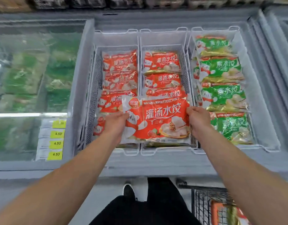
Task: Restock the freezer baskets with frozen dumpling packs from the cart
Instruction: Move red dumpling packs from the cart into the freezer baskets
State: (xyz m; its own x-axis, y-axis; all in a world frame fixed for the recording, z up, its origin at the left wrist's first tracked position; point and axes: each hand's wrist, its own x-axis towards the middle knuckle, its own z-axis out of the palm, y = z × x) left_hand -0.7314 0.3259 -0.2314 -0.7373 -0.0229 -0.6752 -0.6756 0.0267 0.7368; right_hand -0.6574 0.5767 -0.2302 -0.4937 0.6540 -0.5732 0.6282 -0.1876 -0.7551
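- Chest freezer (156, 161): grey body, open at the middle section; a closed glass lid (34, 70) is seen over the left section, with green packs dimly visible beneath.
- Three white wire baskets are set side by side in the open section: left basket (91, 88), middle basket (162, 36), right basket (268, 143).
- Green dumpling packs (221, 69): stacked in an overlapping row in the right basket.
- Red dumpling packs (120, 62): laid in overlapping rows in the left and middle baskets.
- Red dumpling pack (158, 119): held flat over the near end of the middle basket, its left edge overlapping the left basket.
- Left hand (115, 122): grip closed on the held pack's left edge, thumb on top.
- Right hand (198, 117): grip closed on the pack's right edge, fingers curled round it.
- Wire cart (209, 205): at the lower right on the floor, red packaging seen inside.
- Yellow price tags (57, 143): a column on the left section's front edge, several reading 4.50.
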